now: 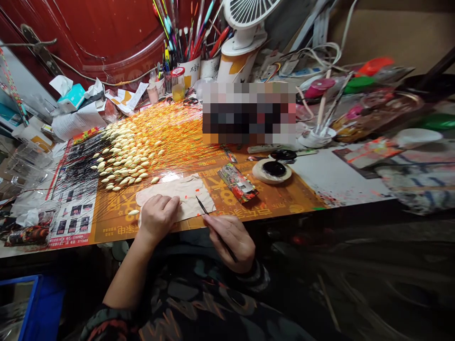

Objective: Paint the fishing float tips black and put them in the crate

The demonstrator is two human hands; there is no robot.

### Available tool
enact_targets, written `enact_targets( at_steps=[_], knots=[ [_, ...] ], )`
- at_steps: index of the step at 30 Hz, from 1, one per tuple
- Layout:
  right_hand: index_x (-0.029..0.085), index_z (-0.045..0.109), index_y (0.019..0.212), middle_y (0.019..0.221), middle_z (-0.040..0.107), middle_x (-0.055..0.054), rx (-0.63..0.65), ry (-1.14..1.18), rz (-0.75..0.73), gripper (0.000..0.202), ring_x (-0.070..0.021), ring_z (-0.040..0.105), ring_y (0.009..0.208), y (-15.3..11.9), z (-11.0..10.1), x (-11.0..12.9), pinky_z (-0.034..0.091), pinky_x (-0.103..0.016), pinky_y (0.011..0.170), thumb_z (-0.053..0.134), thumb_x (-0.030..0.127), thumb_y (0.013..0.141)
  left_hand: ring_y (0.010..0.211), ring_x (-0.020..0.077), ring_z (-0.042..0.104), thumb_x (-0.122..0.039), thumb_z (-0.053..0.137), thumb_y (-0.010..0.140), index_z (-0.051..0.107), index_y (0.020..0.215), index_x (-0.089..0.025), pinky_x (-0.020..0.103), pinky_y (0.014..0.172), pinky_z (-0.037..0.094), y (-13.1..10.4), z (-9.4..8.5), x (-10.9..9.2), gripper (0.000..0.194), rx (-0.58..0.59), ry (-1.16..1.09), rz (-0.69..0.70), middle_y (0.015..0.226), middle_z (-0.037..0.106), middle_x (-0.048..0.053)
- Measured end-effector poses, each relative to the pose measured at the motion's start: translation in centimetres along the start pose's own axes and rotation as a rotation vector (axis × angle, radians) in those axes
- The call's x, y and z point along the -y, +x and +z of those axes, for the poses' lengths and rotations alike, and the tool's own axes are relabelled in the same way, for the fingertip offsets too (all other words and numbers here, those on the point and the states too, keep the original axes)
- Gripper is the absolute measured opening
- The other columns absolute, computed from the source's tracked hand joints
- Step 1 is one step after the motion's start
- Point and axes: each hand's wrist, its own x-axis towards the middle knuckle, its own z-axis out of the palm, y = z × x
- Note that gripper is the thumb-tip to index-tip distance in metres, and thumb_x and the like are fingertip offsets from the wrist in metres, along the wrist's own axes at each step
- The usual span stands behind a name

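My left hand (158, 218) rests with fingers closed at the left part of a pale cloth (192, 208), pinching something thin that I cannot make out well. My right hand (231, 241) is closed around a thin dark brush (202, 205), its tip pointing up over the cloth near small orange marks. Just left of the cloth lies one cream oval float body (133, 212). Behind it a large heap of cream float bodies (124, 151) with thin orange, yellow and black stems spreads over the table.
A paint-smeared block (237, 182) and a round dish of black paint (273, 170) stand right of the cloth. Farther back are brush cups (189, 71), a lidded jar (178, 85) and a white fan (245, 23). The table's front edge runs beneath my hands.
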Motion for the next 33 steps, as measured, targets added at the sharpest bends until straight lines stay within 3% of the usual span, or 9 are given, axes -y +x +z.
enact_targets(
  at_steps=[14, 21, 26, 31, 33],
  knots=[
    [0.022, 0.050, 0.141, 0.115, 0.070, -0.010, 0.018, -0.023, 0.008, 0.055, -0.0237, 0.068, 0.097, -0.1, 0.2, 0.0, 0.058, -0.040, 0.080, 0.056, 0.005, 0.089, 0.075, 0.0167, 0.061, -0.022, 0.054, 0.095, 0.062, 0.106, -0.018, 0.031, 0.070, 0.045, -0.2, 0.2, 0.0, 0.014, 0.027, -0.013, -0.020, 0.079, 0.067, 0.004],
    [0.023, 0.054, 0.138, 0.108, 0.072, -0.009, -0.049, 0.068, 0.029, 0.057, -0.0231, 0.068, 0.092, 0.3, -0.5, 0.3, 0.058, -0.039, 0.074, 0.059, 0.001, 0.086, 0.074, 0.0164, 0.061, -0.022, 0.053, 0.096, 0.062, 0.105, -0.019, 0.031, 0.070, 0.044, -0.1, 0.1, 0.1, 0.013, 0.029, -0.007, -0.023, 0.078, 0.067, 0.004],
    [0.025, 0.064, 0.125, 0.097, 0.072, -0.006, -0.123, -0.020, 0.061, 0.042, -0.0217, 0.068, 0.084, 1.8, -4.2, -0.7, 0.056, -0.038, 0.074, 0.058, 0.007, 0.088, 0.073, 0.0167, 0.060, -0.021, 0.055, 0.094, 0.061, 0.106, -0.019, 0.031, 0.069, 0.044, -0.1, 0.1, 0.5, 0.013, -0.006, -0.015, -0.001, 0.078, 0.067, 0.004],
    [0.021, 0.069, 0.110, 0.084, 0.071, -0.005, -0.327, -0.309, 0.319, 0.021, -0.0196, 0.068, 0.075, 4.8, -9.6, -3.7, 0.055, -0.034, 0.074, 0.054, 0.023, 0.095, 0.073, 0.0179, 0.063, -0.021, 0.056, 0.093, 0.060, 0.111, -0.020, 0.031, 0.069, 0.046, -0.1, 0.3, 1.0, 0.018, -0.038, -0.040, 0.014, 0.080, 0.068, 0.004],
    [0.021, 0.070, 0.101, 0.080, 0.071, -0.005, -0.336, -0.359, 0.418, 0.021, -0.0198, 0.068, 0.075, 5.9, -11.2, -5.3, 0.055, -0.032, 0.073, 0.053, 0.031, 0.097, 0.073, 0.0180, 0.063, -0.021, 0.056, 0.093, 0.060, 0.112, -0.020, 0.031, 0.070, 0.046, 0.0, 0.4, 1.2, 0.020, -0.054, -0.038, 0.028, 0.081, 0.068, 0.004]
  ],
)
